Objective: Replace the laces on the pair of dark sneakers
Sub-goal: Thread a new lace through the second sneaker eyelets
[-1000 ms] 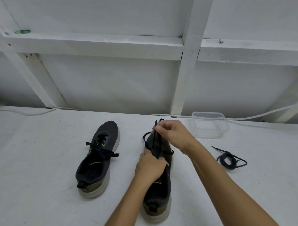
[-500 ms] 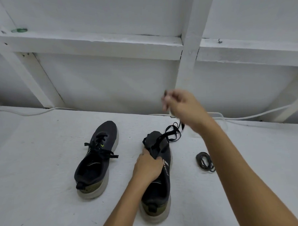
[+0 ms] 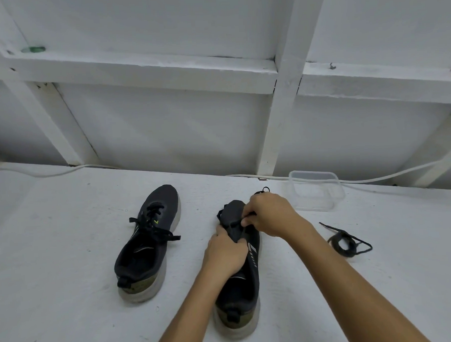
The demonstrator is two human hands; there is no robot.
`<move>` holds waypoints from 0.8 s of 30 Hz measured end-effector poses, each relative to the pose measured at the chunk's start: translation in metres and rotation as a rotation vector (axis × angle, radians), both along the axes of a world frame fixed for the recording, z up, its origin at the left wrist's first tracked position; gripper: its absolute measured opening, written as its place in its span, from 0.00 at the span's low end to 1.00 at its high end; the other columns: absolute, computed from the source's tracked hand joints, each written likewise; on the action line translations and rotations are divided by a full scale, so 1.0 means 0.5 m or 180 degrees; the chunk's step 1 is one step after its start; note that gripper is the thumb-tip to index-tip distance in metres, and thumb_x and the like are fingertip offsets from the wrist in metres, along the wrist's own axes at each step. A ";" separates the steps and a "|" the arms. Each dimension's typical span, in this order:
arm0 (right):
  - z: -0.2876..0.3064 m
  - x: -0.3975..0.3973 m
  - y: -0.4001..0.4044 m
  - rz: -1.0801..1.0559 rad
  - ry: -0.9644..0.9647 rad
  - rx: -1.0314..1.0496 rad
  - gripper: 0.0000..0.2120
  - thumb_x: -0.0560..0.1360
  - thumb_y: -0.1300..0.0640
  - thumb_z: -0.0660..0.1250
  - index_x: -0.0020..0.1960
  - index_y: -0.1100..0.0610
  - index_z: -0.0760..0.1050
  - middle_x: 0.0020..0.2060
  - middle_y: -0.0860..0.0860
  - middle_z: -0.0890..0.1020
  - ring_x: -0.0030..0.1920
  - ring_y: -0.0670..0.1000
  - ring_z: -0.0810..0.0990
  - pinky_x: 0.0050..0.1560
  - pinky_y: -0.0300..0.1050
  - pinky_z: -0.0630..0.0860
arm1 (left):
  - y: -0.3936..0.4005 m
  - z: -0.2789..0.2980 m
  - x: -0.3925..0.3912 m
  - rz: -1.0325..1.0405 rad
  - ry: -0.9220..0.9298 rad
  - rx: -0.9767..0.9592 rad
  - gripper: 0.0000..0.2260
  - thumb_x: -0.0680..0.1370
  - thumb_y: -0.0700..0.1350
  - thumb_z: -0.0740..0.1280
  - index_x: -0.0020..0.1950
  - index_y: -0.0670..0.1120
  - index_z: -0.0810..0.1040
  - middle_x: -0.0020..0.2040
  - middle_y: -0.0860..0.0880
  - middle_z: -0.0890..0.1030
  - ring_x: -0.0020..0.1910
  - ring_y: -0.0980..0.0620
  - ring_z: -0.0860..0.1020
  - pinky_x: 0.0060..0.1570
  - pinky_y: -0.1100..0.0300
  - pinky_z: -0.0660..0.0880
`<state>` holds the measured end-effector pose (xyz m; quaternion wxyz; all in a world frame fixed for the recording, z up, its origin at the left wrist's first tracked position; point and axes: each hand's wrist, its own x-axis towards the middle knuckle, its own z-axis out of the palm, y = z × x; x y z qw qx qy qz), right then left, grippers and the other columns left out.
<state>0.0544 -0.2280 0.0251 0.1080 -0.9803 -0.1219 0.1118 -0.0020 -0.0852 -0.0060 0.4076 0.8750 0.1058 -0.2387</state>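
Observation:
Two dark sneakers with pale soles lie on the white surface. The left sneaker [image 3: 147,242] has its black lace tied. The right sneaker [image 3: 241,281] sits under both hands, its tongue pulled up. My left hand [image 3: 225,252] grips the sneaker at the tongue and upper. My right hand [image 3: 269,214] pinches the black lace [image 3: 235,223] near the toe end of the eyelets; a loop of that lace pokes out beyond my knuckles. A coiled black spare lace [image 3: 344,243] lies to the right of my right forearm.
A clear plastic container [image 3: 315,190] stands at the back right, near the wall. A white cable [image 3: 51,173] runs along the foot of the white framed wall. A small green object [image 3: 33,49] sits on the upper ledge at left.
My right hand, which had pulled the lace up and away toward the wall, has come back down onto the right sneaker's eyelets. My left hand has stayed on the shoe.

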 end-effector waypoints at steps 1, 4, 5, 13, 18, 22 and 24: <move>0.001 0.000 0.000 0.0024 0.0000 0.0003 0.08 0.78 0.47 0.70 0.54 0.47 0.85 0.42 0.44 0.75 0.50 0.50 0.77 0.43 0.43 0.67 | 0.000 0.000 0.001 -0.0008 -0.0001 0.0000 0.30 0.79 0.52 0.62 0.79 0.46 0.58 0.67 0.44 0.75 0.65 0.43 0.74 0.65 0.47 0.73; 0.018 0.005 -0.003 0.0032 0.0081 0.0093 0.08 0.79 0.47 0.68 0.50 0.47 0.84 0.39 0.42 0.75 0.46 0.49 0.74 0.39 0.43 0.66 | 0.000 -0.002 0.002 -0.0024 -0.0008 0.0003 0.31 0.79 0.52 0.61 0.80 0.46 0.56 0.68 0.44 0.74 0.65 0.43 0.74 0.65 0.49 0.73; 0.027 0.009 -0.004 0.0033 0.0105 0.0073 0.08 0.79 0.47 0.67 0.47 0.48 0.83 0.37 0.42 0.75 0.45 0.50 0.75 0.37 0.42 0.66 | 0.000 -0.001 0.003 -0.0027 -0.0007 -0.0002 0.32 0.79 0.52 0.61 0.80 0.46 0.55 0.68 0.44 0.74 0.66 0.43 0.74 0.65 0.49 0.72; 0.128 0.049 -0.018 -0.0565 0.0151 0.2422 0.17 0.84 0.50 0.59 0.37 0.48 0.76 0.33 0.43 0.78 0.29 0.42 0.69 0.36 0.42 0.68 | 0.002 -0.003 0.006 -0.0068 -0.0024 -0.0069 0.32 0.79 0.49 0.61 0.82 0.46 0.54 0.67 0.44 0.75 0.63 0.45 0.76 0.60 0.55 0.74; 0.161 0.063 -0.033 -0.0864 -0.0115 0.2621 0.17 0.85 0.53 0.56 0.41 0.53 0.76 0.34 0.45 0.82 0.26 0.42 0.69 0.34 0.41 0.68 | 0.002 -0.006 0.006 -0.0078 -0.0030 -0.0065 0.33 0.79 0.50 0.61 0.82 0.46 0.53 0.68 0.44 0.75 0.63 0.45 0.75 0.59 0.56 0.73; 0.120 0.053 -0.028 -0.1077 -0.0785 0.1245 0.13 0.84 0.51 0.61 0.57 0.57 0.80 0.48 0.52 0.85 0.48 0.53 0.81 0.49 0.51 0.76 | 0.002 -0.006 0.005 -0.0074 -0.0047 -0.0037 0.34 0.79 0.51 0.62 0.82 0.46 0.52 0.68 0.44 0.74 0.63 0.46 0.75 0.60 0.56 0.73; 0.093 0.044 -0.022 -0.1142 -0.1260 0.1070 0.13 0.84 0.53 0.62 0.63 0.59 0.79 0.54 0.56 0.83 0.55 0.58 0.79 0.55 0.54 0.75 | 0.002 -0.007 0.005 -0.0084 -0.0029 -0.0030 0.34 0.79 0.51 0.61 0.82 0.46 0.52 0.68 0.44 0.74 0.65 0.45 0.74 0.64 0.53 0.73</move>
